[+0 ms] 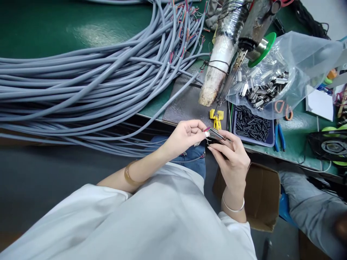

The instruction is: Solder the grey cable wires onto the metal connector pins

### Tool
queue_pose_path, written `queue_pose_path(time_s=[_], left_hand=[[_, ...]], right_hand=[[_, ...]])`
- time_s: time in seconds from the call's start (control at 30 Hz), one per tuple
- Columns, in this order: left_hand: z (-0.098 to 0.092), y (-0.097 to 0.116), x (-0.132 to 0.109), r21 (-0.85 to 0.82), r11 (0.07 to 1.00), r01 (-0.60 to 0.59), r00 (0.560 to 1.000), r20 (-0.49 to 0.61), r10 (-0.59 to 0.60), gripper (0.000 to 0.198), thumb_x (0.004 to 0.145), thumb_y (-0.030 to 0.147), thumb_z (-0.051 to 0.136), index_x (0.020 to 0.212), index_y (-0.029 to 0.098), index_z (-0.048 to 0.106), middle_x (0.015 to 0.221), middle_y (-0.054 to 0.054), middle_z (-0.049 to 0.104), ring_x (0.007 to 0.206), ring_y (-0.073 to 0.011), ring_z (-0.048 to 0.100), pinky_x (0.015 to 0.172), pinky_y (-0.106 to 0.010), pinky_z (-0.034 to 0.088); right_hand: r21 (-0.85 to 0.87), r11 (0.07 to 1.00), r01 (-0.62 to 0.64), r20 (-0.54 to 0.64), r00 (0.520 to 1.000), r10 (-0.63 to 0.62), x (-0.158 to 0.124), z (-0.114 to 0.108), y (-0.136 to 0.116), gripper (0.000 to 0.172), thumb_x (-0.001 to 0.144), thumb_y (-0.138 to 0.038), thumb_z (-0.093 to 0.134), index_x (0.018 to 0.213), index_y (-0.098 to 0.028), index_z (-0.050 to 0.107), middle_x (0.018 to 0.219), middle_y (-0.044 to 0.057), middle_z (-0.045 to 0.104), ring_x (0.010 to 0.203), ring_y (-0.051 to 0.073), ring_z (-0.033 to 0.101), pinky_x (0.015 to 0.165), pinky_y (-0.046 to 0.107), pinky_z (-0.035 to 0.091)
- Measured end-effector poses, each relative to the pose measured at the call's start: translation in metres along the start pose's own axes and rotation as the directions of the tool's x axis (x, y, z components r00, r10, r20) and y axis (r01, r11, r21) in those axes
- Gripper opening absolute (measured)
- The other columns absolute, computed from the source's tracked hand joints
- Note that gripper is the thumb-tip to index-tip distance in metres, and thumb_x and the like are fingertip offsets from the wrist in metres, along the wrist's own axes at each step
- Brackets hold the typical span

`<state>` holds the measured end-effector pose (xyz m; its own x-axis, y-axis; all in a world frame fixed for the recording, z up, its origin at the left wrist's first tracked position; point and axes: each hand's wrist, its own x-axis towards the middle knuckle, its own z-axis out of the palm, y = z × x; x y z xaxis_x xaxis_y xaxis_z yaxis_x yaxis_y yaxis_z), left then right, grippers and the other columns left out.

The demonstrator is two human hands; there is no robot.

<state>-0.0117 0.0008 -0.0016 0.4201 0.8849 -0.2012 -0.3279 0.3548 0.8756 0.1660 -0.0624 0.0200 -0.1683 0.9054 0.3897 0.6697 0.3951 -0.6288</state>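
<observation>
My left hand [187, 138] is closed in a pinch on thin coloured wires [208, 129] at the end of a multi-pin connector [216, 134]. My right hand [232, 156] grips the connector's other end with its fingers. Its lower fingertips lie close to a few fine loose wire ends under the connector. Just beyond my hands, a yellow clip-like holder [216, 118] sits at the bench edge. Above it points the tip of a soldering iron [235, 68], beside a thick wrapped white rod [217, 68].
Many grey cables [108, 76] with stripped coloured ends cover the bench's left. To the right are a bin of black tubes [252, 124], a plastic bag of metal connectors [306, 57], a green solder spool [267, 50] and blue-handled pliers [279, 135]. A cardboard box [262, 195] stands below; another person's leg [306, 195] is nearby.
</observation>
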Motion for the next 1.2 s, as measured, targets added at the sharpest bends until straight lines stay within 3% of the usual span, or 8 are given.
queue_pose_path(time_s=[0.23, 0.43, 0.57, 0.67, 0.9, 1.03, 1.13, 1.2], left_hand=[[0.004, 0.001, -0.004, 0.058, 0.997, 0.050, 0.999, -0.001, -0.050, 0.024, 0.077, 0.032, 0.078, 0.077, 0.014, 0.063, 0.057, 0.005, 0.052, 0.048, -0.0043, 0.041, 0.047, -0.017, 0.030], [0.003, 0.001, -0.003, 0.021, 1.000, -0.011, 0.999, -0.042, 0.012, 0.026, 0.079, 0.037, 0.077, 0.080, 0.014, 0.066, 0.056, 0.006, 0.050, 0.047, -0.0035, 0.036, 0.045, -0.017, 0.028], [0.001, 0.000, -0.004, 0.087, 0.996, -0.037, 0.999, -0.030, 0.040, 0.023, 0.075, 0.029, 0.080, 0.087, 0.013, 0.068, 0.072, 0.001, 0.065, 0.056, -0.0054, 0.050, 0.052, -0.016, 0.040], [0.002, -0.001, -0.006, 0.164, 0.986, -0.014, 1.000, 0.011, 0.013, 0.018, 0.074, 0.023, 0.078, 0.083, 0.013, 0.067, 0.071, 0.001, 0.064, 0.058, -0.0058, 0.052, 0.055, -0.016, 0.044], [0.006, -0.003, -0.009, 0.162, 0.986, -0.034, 0.999, 0.023, 0.030, 0.017, 0.077, 0.026, 0.075, 0.079, 0.014, 0.063, 0.068, 0.003, 0.058, 0.057, -0.0061, 0.049, 0.055, -0.017, 0.043], [0.009, -0.018, -0.013, 0.228, 0.964, -0.135, 0.981, -0.107, 0.163, 0.021, 0.076, 0.016, 0.072, 0.094, 0.017, 0.061, 0.075, 0.003, 0.059, 0.063, -0.0078, 0.054, 0.060, -0.018, 0.044], [0.012, -0.038, -0.015, 0.457, 0.849, -0.265, 0.910, -0.173, 0.377, 0.014, 0.081, 0.010, 0.065, 0.092, 0.018, 0.062, 0.072, 0.003, 0.059, 0.057, -0.0076, 0.049, 0.057, -0.020, 0.041], [0.017, -0.050, -0.017, 0.586, 0.708, -0.394, 0.831, -0.101, 0.547, 0.009, 0.086, 0.011, 0.062, 0.089, 0.018, 0.067, 0.077, -0.001, 0.067, 0.064, -0.0110, 0.057, 0.063, -0.025, 0.045]], right_hand=[[-0.003, 1.000, -0.019, 0.022, 1.000, 0.020, 0.000, -0.003, 0.001, 0.017, 0.091, -0.014, 0.068, 0.099, -0.027, 0.075, 0.131, 0.005, 0.064, 0.114, 0.021, 0.071, 0.105, 0.041, 0.063], [0.008, 0.999, -0.047, 0.053, 0.998, 0.046, 0.001, -0.008, 0.000, 0.014, 0.091, -0.016, 0.069, 0.097, -0.027, 0.075, 0.131, 0.005, 0.064, 0.111, 0.021, 0.072, 0.104, 0.041, 0.063], [-0.005, 0.999, -0.049, 0.098, 0.994, 0.049, -0.001, -0.009, 0.003, 0.014, 0.092, -0.015, 0.067, 0.098, -0.026, 0.074, 0.134, 0.006, 0.063, 0.114, 0.020, 0.071, 0.107, 0.040, 0.062], [-0.025, 0.999, -0.021, 0.096, 0.995, 0.023, -0.001, -0.006, 0.004, 0.015, 0.093, -0.016, 0.066, 0.100, -0.026, 0.074, 0.134, 0.006, 0.063, 0.115, 0.021, 0.071, 0.105, 0.042, 0.062], [-0.086, 0.996, -0.030, -0.134, 0.991, 0.019, 0.005, -0.004, 0.000, 0.013, 0.089, -0.015, 0.070, 0.095, -0.026, 0.073, 0.125, 0.006, 0.070, 0.106, 0.022, 0.074, 0.096, 0.041, 0.065], [0.036, 0.995, -0.095, -0.384, 0.918, 0.102, 0.006, -0.004, -0.001, 0.011, 0.087, -0.015, 0.071, 0.095, -0.024, 0.070, 0.118, 0.008, 0.072, 0.106, 0.025, 0.074, 0.090, 0.048, 0.067], [0.154, 0.983, -0.101, -0.532, 0.830, 0.169, 0.008, -0.004, -0.001, 0.007, 0.087, -0.016, 0.070, 0.091, -0.022, 0.067, 0.114, 0.007, 0.072, 0.102, 0.026, 0.075, 0.085, 0.048, 0.068], [0.191, 0.977, -0.090, -0.600, 0.777, 0.189, 0.011, -0.006, -0.001, 0.007, 0.087, -0.016, 0.070, 0.087, -0.021, 0.065, 0.111, 0.006, 0.073, 0.097, 0.024, 0.076, 0.083, 0.047, 0.068]])
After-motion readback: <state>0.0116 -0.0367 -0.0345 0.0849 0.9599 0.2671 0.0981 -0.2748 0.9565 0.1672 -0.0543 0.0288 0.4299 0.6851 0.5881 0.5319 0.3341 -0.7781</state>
